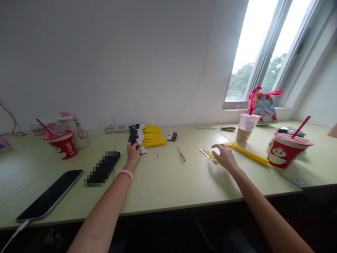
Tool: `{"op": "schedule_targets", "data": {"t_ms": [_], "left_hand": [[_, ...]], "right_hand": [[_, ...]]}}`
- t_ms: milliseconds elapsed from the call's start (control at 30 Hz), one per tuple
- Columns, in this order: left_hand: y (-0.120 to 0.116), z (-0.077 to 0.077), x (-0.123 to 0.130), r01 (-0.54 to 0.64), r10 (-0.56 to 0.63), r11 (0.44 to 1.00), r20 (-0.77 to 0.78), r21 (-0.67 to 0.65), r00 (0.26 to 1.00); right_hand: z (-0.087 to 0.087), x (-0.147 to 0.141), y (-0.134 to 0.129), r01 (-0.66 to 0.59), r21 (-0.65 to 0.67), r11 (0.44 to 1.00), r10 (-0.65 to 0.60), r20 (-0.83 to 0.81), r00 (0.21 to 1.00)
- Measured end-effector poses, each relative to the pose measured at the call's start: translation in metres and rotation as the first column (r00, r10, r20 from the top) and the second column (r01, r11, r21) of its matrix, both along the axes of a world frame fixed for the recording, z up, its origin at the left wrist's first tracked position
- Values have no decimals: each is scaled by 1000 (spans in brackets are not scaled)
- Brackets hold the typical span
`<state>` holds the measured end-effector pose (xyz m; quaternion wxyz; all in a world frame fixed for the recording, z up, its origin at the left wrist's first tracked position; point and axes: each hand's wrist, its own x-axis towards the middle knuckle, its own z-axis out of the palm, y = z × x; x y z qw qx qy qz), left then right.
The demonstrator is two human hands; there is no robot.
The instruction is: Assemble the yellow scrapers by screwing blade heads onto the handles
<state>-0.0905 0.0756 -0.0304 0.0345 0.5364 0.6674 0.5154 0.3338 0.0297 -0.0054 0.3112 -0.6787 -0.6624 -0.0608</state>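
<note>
My left hand [133, 154] is curled around the black end of the nearest item in a row of yellow-and-black items with white labels [154, 142]. Its fingertips are partly hidden. To the right, my right hand [224, 155] hovers over the table with fingers apart and holds nothing. Just left of its fingertips lies a small flat yellow piece with a silvery strip [209, 156]. A long yellow handle [250, 154] lies to the right of that hand. Between my hands are a small screwdriver [181, 155] with a clear handle and some tiny parts [157, 155].
Red cups with straws stand at left [63, 144] and right [288, 150], a milky drink cup [246, 128] near the window. A larger screwdriver [226, 129], a black card [172, 136], a power strip [116, 129], a tablet-like device [51, 195] and a pixelated dark object [104, 169] lie about.
</note>
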Motion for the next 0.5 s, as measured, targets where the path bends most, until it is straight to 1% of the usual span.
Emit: {"op": "schedule_targets", "data": {"t_ms": [67,133,233,300,400,500], "left_hand": [[-2,1,2,-42,46,999,-220,20,974],[-5,0,6,-74,84,996,-352,42,932],[-7,-2,9,-142,156,988,-424,65,892],[-9,-2,10,-149,167,986,-433,76,886],[-13,1,13,-81,143,985,-453,155,880],[-20,9,23,62,91,961,-516,271,852]], "right_hand": [[-5,7,-3,46,-113,993,-46,5,999],[-7,10,-6,45,-195,980,-44,10,999],[-7,8,-7,45,-276,960,-38,30,999],[-6,6,-6,58,-296,954,-45,51,998],[-5,2,-3,90,-315,945,-71,71,995],[-4,-4,0,124,-320,939,-103,82,991]]}}
